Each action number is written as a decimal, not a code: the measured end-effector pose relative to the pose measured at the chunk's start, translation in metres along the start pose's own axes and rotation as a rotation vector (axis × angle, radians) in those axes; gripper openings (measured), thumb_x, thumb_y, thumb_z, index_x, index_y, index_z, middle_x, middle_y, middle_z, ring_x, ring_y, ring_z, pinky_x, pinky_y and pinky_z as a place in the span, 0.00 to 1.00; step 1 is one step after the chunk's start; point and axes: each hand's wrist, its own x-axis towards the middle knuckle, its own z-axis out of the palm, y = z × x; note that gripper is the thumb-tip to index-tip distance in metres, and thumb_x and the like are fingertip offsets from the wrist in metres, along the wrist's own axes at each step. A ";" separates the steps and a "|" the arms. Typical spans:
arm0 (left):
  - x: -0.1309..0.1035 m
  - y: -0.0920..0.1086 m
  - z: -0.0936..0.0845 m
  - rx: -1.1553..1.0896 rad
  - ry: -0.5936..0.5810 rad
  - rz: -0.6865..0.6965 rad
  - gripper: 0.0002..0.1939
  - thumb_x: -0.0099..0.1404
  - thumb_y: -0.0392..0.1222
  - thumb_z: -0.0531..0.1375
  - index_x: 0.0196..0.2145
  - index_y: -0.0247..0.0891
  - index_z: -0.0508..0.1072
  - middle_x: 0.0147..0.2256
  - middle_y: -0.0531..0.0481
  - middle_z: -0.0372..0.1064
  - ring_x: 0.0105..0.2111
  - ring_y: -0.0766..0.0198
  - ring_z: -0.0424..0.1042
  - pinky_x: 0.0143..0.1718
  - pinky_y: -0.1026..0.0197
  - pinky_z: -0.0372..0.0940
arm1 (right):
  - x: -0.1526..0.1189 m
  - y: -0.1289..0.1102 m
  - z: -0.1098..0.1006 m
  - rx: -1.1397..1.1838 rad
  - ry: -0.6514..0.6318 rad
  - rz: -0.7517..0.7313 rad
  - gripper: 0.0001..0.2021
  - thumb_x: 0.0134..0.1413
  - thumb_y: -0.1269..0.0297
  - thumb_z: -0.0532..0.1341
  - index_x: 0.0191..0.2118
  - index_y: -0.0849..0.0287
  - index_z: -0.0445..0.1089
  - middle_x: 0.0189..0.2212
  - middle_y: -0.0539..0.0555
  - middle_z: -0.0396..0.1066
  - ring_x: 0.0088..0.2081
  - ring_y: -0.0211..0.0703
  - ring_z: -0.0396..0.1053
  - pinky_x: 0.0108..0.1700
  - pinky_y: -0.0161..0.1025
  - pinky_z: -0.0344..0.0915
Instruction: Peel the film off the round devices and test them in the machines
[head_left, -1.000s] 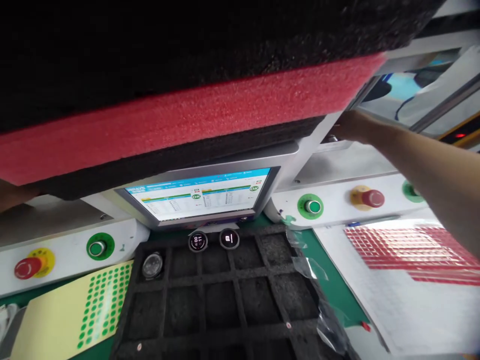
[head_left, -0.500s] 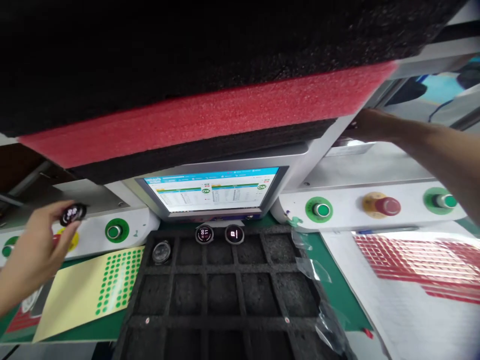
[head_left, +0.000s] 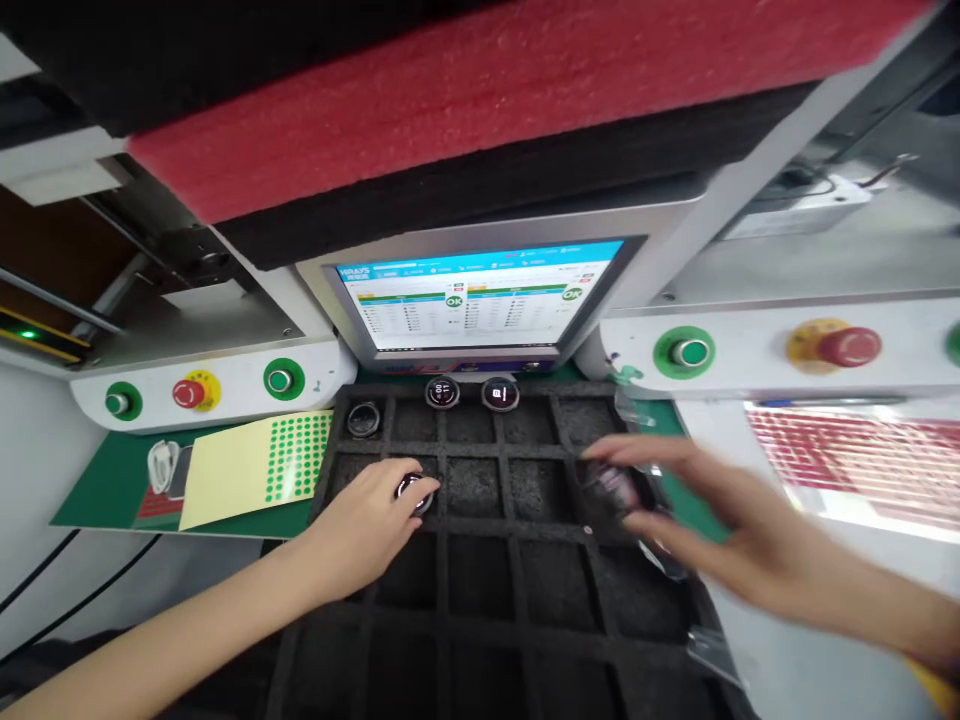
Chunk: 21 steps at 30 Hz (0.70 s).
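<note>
My left hand (head_left: 375,520) is closed around a round smartwatch face (head_left: 415,492), its screen lit, over the left part of the black foam tray (head_left: 480,528). Over the tray's right side, my right hand (head_left: 720,520) grips a dark watch face (head_left: 616,488) between thumb and fingers; motion smears it. Two lit watch faces, one on the left (head_left: 442,393) and one on the right (head_left: 500,394), rest at the tray's far edge. A third watch face (head_left: 364,420), its screen dark, sits in the far left compartment.
Behind the tray stands a monitor (head_left: 487,300) under red and black foam (head_left: 480,110). Panels with green buttons and red knobs (head_left: 849,347) flank it. A sheet of green dot stickers (head_left: 247,465) lies left, red sticker sheets (head_left: 862,470) right.
My left hand has carried its watch face from the left panel to over the tray. My right hand has come down from the right machine to the tray, holding a dark watch face.
</note>
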 end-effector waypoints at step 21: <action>0.057 -0.018 -0.038 0.264 0.067 -0.228 0.15 0.67 0.39 0.62 0.50 0.33 0.72 0.48 0.39 0.75 0.50 0.46 0.72 0.52 0.45 0.68 | 0.074 -0.014 0.059 -0.472 -0.080 -0.061 0.07 0.60 0.64 0.56 0.44 0.56 0.66 0.41 0.60 0.76 0.43 0.55 0.76 0.39 0.49 0.75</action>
